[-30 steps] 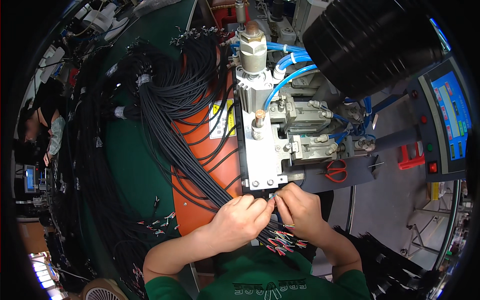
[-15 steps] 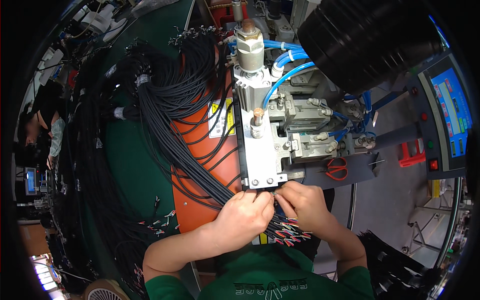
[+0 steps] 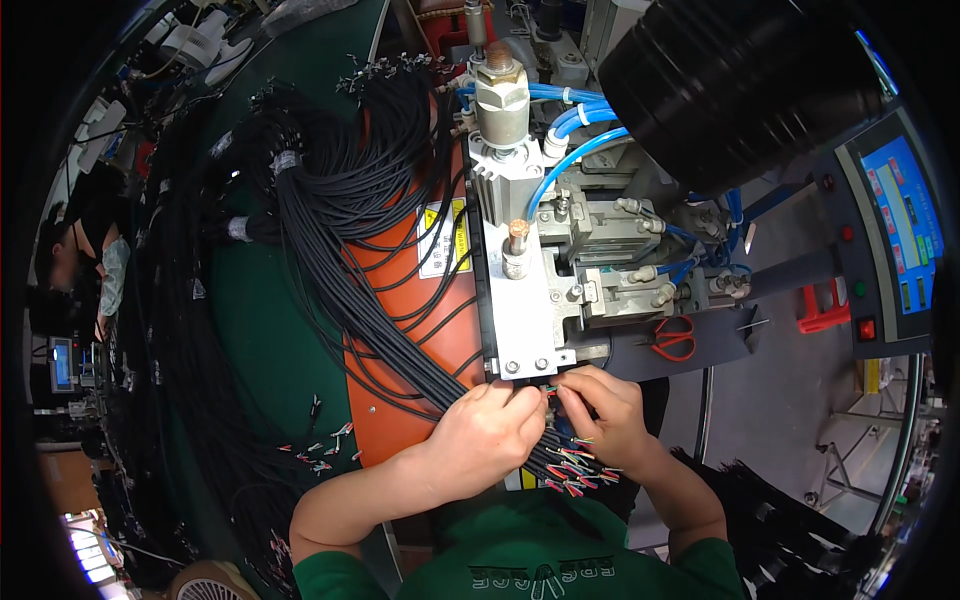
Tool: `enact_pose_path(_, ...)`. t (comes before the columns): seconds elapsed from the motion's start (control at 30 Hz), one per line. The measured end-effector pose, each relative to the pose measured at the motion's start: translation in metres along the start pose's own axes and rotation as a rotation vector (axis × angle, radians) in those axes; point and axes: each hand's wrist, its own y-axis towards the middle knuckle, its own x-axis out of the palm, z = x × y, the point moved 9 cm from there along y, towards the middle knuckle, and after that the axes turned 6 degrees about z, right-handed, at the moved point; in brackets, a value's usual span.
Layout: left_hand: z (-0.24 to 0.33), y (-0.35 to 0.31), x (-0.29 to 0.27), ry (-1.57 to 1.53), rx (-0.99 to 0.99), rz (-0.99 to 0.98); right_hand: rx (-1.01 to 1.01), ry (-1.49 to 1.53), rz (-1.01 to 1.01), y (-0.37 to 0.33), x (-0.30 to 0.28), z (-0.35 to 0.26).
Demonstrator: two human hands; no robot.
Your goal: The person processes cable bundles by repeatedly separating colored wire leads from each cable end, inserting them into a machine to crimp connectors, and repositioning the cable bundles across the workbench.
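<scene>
Left of the pale silver metal machine block (image 3: 517, 320), slim round black cables (image 3: 385, 330) cross a flat orange-red panel (image 3: 385, 440). Below the block, thin stripped wire ends (image 3: 568, 470) show red, white and green (confetti-like). Right of it, curved plastic tubes (image 3: 548, 177) are bright blue, the looped scissors (image 3: 673, 337) red-handled.

Centre of frame: white-and-yellow warning label (image 3: 443, 240) on orange plate (image 3: 390, 430); triangle sign, black lettering turned sideways. Lower centre: outlined letters (image 3: 598, 570) either side of a hand-like emblem (image 3: 544, 582) on green shirt (image 3: 545, 535), upside down in the frame. Right edge: blue screen (image 3: 903, 225) with small lettering on coloured fields. Far left: small lit screen (image 3: 61, 362), content too small to read.
</scene>
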Motion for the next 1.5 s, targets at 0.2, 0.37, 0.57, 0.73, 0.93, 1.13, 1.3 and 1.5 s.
enact_pose_path(0.2,0.000,0.000,-0.004,0.012,0.017,0.024,0.058,0.015,-0.019,0.006,-0.004,-0.007)
enact_pose_path(0.37,0.001,-0.001,-0.002,0.032,0.028,0.035,-0.147,-0.059,0.049,0.006,-0.003,-0.014)
enact_pose_path(0.57,0.000,0.001,-0.002,-0.028,0.009,0.006,-0.125,-0.313,-0.116,0.014,0.006,-0.024)
enact_pose_path(0.73,-0.001,0.002,0.005,-0.022,-0.002,-0.066,-0.101,-0.394,-0.182,0.017,0.008,-0.023)
enact_pose_path(0.93,-0.002,-0.002,-0.003,-0.030,0.020,0.021,0.002,-0.096,-0.024,0.003,-0.002,-0.008)
enact_pose_path(1.13,-0.001,-0.002,-0.005,-0.030,0.017,0.029,-0.110,-0.102,0.074,0.001,-0.003,-0.013)
enact_pose_path(1.3,0.000,-0.002,-0.002,-0.023,0.015,0.013,-0.110,-0.131,0.093,0.001,-0.001,-0.013)
enact_pose_path(1.5,-0.003,0.002,-0.001,-0.032,-0.007,0.008,-0.058,-0.493,-0.199,0.007,0.009,-0.005)
